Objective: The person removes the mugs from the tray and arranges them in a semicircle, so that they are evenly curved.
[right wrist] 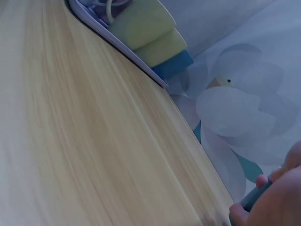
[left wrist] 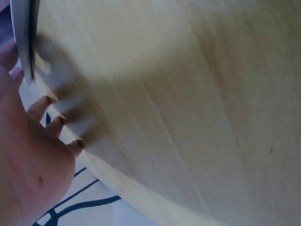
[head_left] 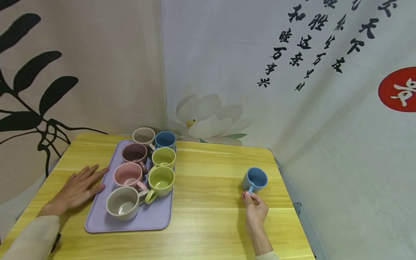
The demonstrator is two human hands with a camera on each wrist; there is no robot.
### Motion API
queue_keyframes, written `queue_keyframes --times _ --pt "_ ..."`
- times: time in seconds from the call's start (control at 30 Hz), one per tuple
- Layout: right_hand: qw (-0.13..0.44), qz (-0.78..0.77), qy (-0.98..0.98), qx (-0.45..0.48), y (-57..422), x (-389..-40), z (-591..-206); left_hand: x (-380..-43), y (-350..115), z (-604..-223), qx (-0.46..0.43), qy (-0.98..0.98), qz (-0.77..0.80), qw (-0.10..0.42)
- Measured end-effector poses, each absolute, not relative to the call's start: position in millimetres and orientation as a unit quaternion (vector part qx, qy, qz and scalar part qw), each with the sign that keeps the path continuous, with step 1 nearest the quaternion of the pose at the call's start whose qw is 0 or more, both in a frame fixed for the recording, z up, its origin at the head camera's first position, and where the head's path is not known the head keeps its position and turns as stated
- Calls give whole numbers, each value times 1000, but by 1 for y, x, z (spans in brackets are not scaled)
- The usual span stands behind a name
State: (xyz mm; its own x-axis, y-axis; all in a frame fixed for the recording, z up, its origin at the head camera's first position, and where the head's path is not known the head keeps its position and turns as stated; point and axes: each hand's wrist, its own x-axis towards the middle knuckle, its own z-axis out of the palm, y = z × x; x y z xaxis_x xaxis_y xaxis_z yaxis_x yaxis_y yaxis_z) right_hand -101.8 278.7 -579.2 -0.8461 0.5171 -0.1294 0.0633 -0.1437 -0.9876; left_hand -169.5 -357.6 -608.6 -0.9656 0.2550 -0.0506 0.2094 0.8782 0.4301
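On the right part of the table, my right hand (head_left: 256,211) pinches the handle of a blue mug (head_left: 255,179); in the right wrist view that mug is mostly hidden behind the fingers. My left hand (head_left: 78,188) lies with fingers spread at the left edge of a lavender tray (head_left: 152,222), its fingertips touching the rim. Two columns of mugs stand upright on the tray: a beige mug (head_left: 143,135), a maroon mug (head_left: 134,153), a pink mug (head_left: 128,174), a white mug (head_left: 122,203), another blue mug (head_left: 165,139) and two lime-green mugs (head_left: 164,156).
The wooden table (head_left: 208,216) carries the tray on its left side. Behind it hangs a pale cloth (head_left: 214,54) printed with a lotus and black characters. A dark leafy plant print (head_left: 32,72) covers the backdrop at the left. The table's right edge slopes along the cloth.
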Motion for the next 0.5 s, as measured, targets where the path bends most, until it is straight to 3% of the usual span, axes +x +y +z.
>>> queue_keyframes --times 0.5 --pt "244 732 -574 -274 305 -103 -586 -172 -359 -611 117 968 215 56"
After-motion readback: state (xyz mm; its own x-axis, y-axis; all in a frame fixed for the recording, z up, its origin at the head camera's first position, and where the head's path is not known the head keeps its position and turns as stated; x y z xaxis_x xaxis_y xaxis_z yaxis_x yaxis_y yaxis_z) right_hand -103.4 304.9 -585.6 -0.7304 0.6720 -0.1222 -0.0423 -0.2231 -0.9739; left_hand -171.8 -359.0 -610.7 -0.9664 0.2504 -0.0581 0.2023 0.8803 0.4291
